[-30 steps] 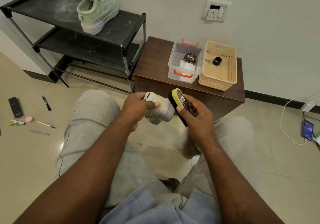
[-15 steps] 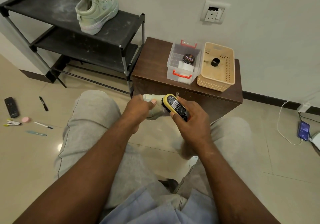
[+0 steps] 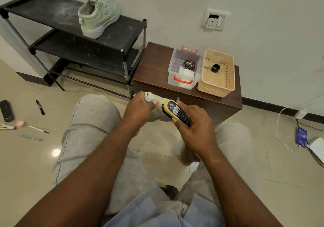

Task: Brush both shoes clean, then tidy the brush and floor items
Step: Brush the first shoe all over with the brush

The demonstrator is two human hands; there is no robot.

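Observation:
My left hand [image 3: 139,108] grips a pale green shoe [image 3: 155,102] in front of my knees, most of the shoe hidden behind the fingers. My right hand [image 3: 192,126] holds a yellow-backed brush [image 3: 176,110] with its dark bristles against the shoe's side. The second pale green shoe [image 3: 98,18] stands on the top shelf of the black rack [image 3: 52,14]. On the floor at the left lie a remote [image 3: 6,111], a black marker [image 3: 40,107], a pink round item [image 3: 21,123], a white pen [image 3: 39,129], a blue stick [image 3: 31,137] and a stapler-like item [image 3: 7,126].
A brown cabinet [image 3: 154,63] stands ahead with a clear box [image 3: 184,69] holding a polish tin, and a beige basket [image 3: 217,72]. A phone [image 3: 301,136] on a charging cable lies on the floor at the right. My knees in grey trousers flank the hands.
The brush has swept left along the shoe and now covers more of it. The left hand has kept its grip on the shoe.

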